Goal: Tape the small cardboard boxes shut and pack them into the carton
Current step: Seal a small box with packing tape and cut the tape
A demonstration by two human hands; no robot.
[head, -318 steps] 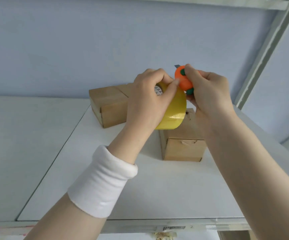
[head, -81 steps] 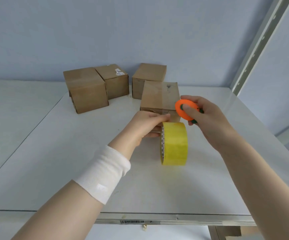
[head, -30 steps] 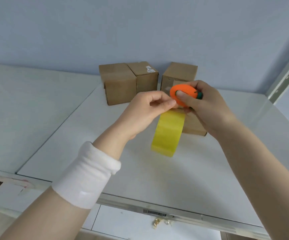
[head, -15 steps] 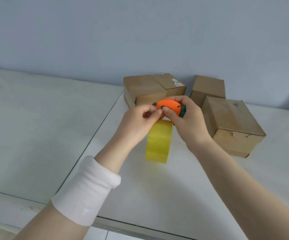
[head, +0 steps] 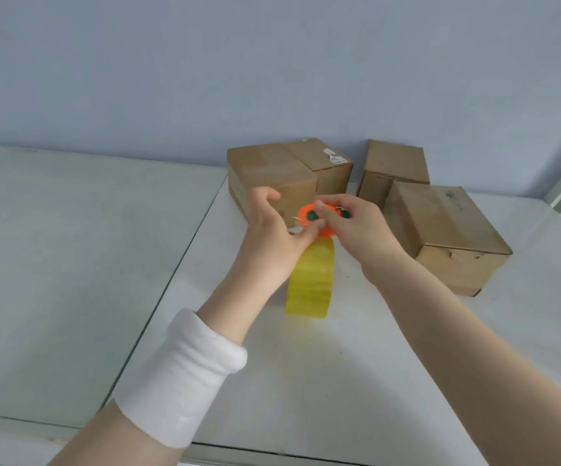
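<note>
Your right grip point(head: 356, 230) holds orange cutter point(head: 304, 213); left grip point(head: 272, 237) pinches tape roll point(head: 311, 280) end. Blade near thumb; freed strip may fold, self-stick.

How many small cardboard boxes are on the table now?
4. At the back, the left box and the labelled box stand side by side; a third box stands to their right, and the nearest box lies in front of it. None seems hidden.

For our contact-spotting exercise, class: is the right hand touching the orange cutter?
Touching. The head view shows the right hand pinching the orange cutter between thumb and fingers, with no gap, just above the yellow tape roll.
</note>
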